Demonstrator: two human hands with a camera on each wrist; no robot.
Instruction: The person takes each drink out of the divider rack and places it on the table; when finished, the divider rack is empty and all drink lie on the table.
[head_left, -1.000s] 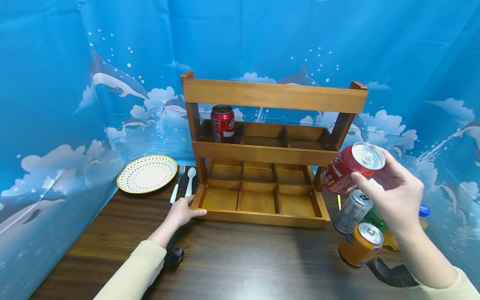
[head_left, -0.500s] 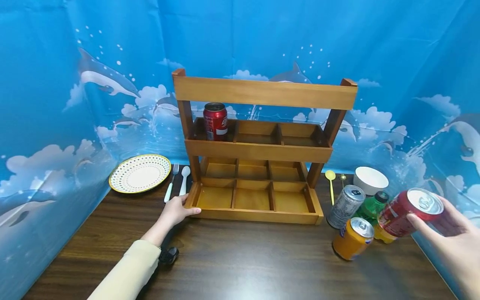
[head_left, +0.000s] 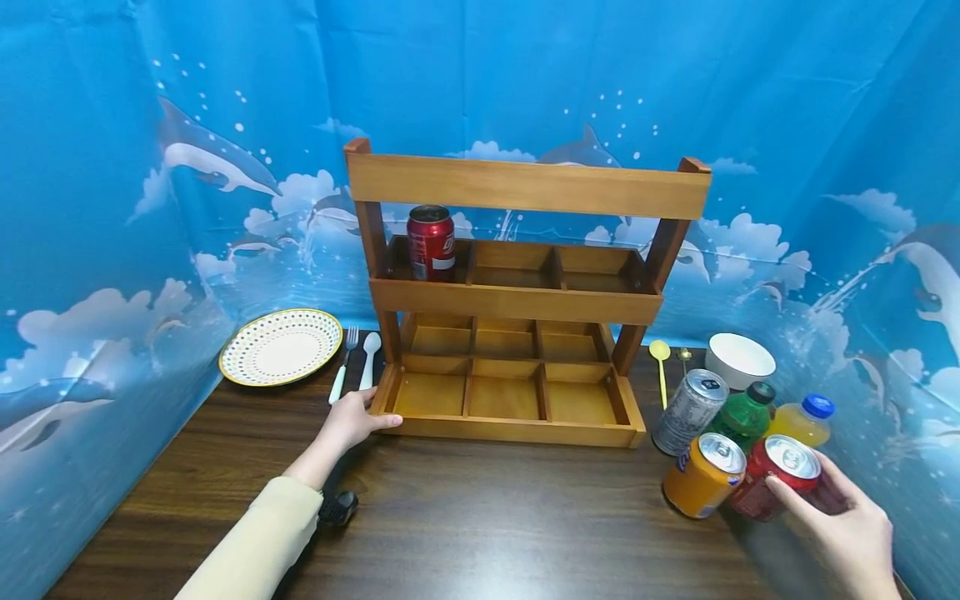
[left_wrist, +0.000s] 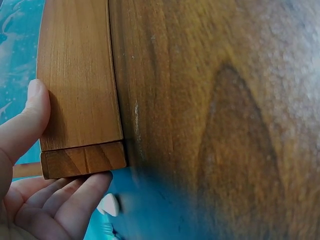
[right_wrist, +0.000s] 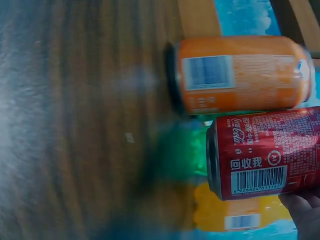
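Note:
My left hand (head_left: 350, 422) grips the front left corner of a wooden two-tier rack (head_left: 517, 432); in the left wrist view the thumb lies along one side of the corner and the fingers along the other. My right hand (head_left: 847, 525) holds a red Coca-Cola can (head_left: 776, 477) at the right, low beside an orange soda can (head_left: 705, 477). In the right wrist view the red can (right_wrist: 270, 152) is close over the table, its base just off the surface. Another red can (head_left: 431, 243) stands in the upper tier's left compartment.
Behind the held can stand a silver can (head_left: 690, 412), a green bottle (head_left: 742, 417) and a yellow drink bottle with a blue cap (head_left: 802, 421). A white bowl (head_left: 741, 361) and yellow spoon (head_left: 661, 367) lie further back. At left are a plate (head_left: 281, 348), fork (head_left: 345, 365) and white spoon (head_left: 369, 360).
My right hand has carried the red can away from the rack, right and down, to beside the orange can. The left hand stays at the rack's corner; the head view has shifted slightly.

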